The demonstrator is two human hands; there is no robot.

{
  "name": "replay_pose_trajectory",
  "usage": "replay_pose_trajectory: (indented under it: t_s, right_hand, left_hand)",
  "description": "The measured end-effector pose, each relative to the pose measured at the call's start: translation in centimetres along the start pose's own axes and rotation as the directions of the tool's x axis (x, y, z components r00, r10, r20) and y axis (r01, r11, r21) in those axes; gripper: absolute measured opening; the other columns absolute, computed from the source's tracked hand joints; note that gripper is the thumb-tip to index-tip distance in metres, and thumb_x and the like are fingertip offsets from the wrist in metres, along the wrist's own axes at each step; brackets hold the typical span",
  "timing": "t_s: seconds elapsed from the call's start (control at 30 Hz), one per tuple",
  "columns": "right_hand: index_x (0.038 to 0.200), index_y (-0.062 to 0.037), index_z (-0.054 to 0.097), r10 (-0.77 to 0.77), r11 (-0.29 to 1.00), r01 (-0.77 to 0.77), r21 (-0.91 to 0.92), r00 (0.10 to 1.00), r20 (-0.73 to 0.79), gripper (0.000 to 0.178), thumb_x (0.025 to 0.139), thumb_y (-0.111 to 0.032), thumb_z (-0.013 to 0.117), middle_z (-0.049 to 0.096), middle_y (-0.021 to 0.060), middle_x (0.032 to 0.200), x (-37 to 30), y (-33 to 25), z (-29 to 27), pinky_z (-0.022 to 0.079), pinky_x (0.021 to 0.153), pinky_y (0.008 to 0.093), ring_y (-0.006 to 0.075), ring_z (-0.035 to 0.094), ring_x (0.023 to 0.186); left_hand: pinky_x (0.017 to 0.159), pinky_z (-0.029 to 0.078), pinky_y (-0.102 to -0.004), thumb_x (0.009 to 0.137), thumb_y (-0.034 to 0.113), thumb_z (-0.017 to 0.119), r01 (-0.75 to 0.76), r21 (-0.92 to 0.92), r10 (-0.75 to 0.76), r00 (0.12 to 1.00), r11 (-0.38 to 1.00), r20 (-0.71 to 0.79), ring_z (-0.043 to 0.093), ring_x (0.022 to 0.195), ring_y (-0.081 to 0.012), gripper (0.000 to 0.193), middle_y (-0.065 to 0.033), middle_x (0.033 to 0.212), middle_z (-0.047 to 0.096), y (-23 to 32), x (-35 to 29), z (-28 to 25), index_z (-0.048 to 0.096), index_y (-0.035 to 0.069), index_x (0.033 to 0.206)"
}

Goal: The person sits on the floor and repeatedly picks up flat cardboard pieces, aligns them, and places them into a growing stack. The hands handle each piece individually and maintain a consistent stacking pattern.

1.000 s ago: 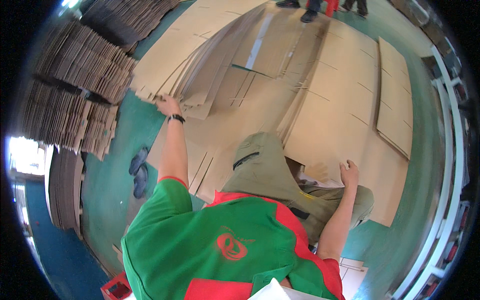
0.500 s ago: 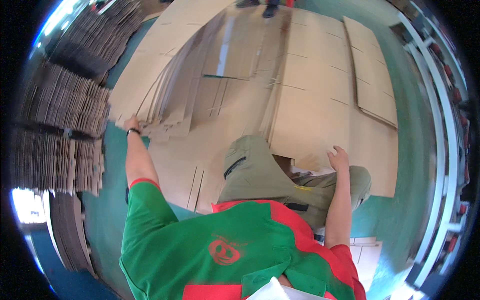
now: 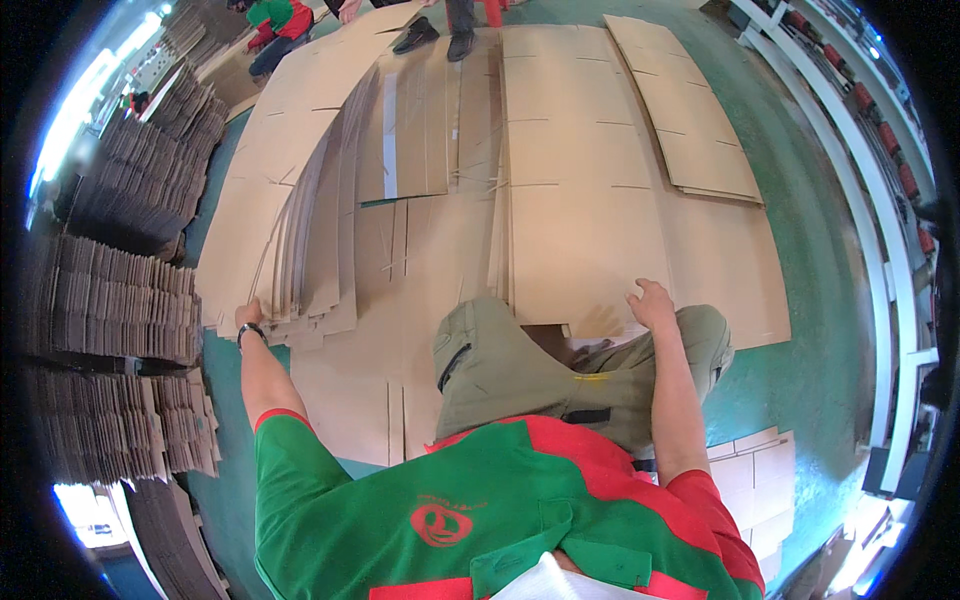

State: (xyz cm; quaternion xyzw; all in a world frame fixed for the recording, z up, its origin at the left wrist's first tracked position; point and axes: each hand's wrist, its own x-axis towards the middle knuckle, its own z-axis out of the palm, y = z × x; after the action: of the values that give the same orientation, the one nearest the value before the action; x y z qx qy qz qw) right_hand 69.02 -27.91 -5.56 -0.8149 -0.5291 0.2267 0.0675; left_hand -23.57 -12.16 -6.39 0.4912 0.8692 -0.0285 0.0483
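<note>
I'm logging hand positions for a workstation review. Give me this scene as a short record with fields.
left hand: at the near end of the fanned cardboard sheets; firmness of hold unclear
right hand: open, holding nothing visible, over the flat cardboard pile; contact unclear
left side: cardboard stacks
right side: white rails
far end: another person's dark shoes
ground: green floor

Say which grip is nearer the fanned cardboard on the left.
Left. The left grip is at the near end of the fanned cardboard; the right grip is well to its right, beside the right knee.
</note>
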Motion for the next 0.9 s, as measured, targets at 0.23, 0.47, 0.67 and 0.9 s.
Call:
replay_pose_trajectory:
  t_s: [0.23, 0.47, 0.67, 0.9]
  right_hand:
    - [0.129, -0.0069, 0.057, -0.028, 0.999, 0.028, -0.041, 0.999, 0.016, 0.052, 0.086, -0.035, 0.064, 0.055, 0.0166, 0.133, 0.2, 0.0, 0.3, 0.043, 0.101, 0.0459, 0.0319, 0.053, 0.123]
    - [0.130, -0.0074, 0.056, -0.069, 0.996, 0.071, -0.053, 0.997, 0.031, 0.053, 0.085, -0.033, 0.067, 0.055, 0.0170, 0.132, 0.5, -0.2, 0.6, 0.043, 0.102, 0.0445, 0.0317, 0.052, 0.123]
    - [0.129, -0.0055, 0.057, -0.105, 0.994, 0.105, -0.020, 0.994, 0.021, 0.054, 0.084, -0.033, 0.068, 0.055, 0.0178, 0.132, 0.9, 0.3, 1.1, 0.042, 0.103, 0.0428, 0.0323, 0.052, 0.123]
    - [0.125, -0.0013, 0.059, -0.245, 0.968, 0.247, 0.052, 0.969, -0.039, 0.052, 0.083, -0.030, 0.068, 0.059, 0.0219, 0.126, 0.4, 0.1, 1.0, 0.044, 0.101, 0.0423, 0.0338, 0.056, 0.118]
  left_hand:
    - [0.097, 0.044, -0.0479, 0.088, 0.054, 0.047, 0.134, -0.191, -0.146, 0.988, 0.972, -0.047, 0.058, 0.111, -0.0435, 0.066, -0.0288, 0.115, 0.062, 0.8, -2.7, -1.5, 0.064, -0.007, 0.109]
    - [0.092, 0.047, -0.0456, 0.084, 0.047, 0.060, 0.105, -0.398, -0.141, 0.988, 0.911, -0.063, 0.061, 0.106, -0.0425, 0.061, -0.0306, 0.109, 0.064, 7.2, -6.5, -2.6, 0.060, -0.008, 0.111]
    - [0.090, 0.048, -0.0434, 0.088, 0.040, 0.058, -0.037, -0.654, -0.262, 0.898, 0.755, -0.354, 0.063, 0.100, -0.0396, 0.049, -0.0295, 0.105, 0.065, 15.5, -13.6, -2.7, 0.066, -0.007, 0.100]
    - [0.068, 0.053, -0.0320, 0.088, 0.012, 0.068, -0.022, -0.898, -0.391, 0.904, -0.440, 0.170, 0.063, 0.088, -0.0183, 0.021, -0.0055, 0.094, 0.064, 19.4, -17.1, -3.7, 0.058, 0.006, 0.104]
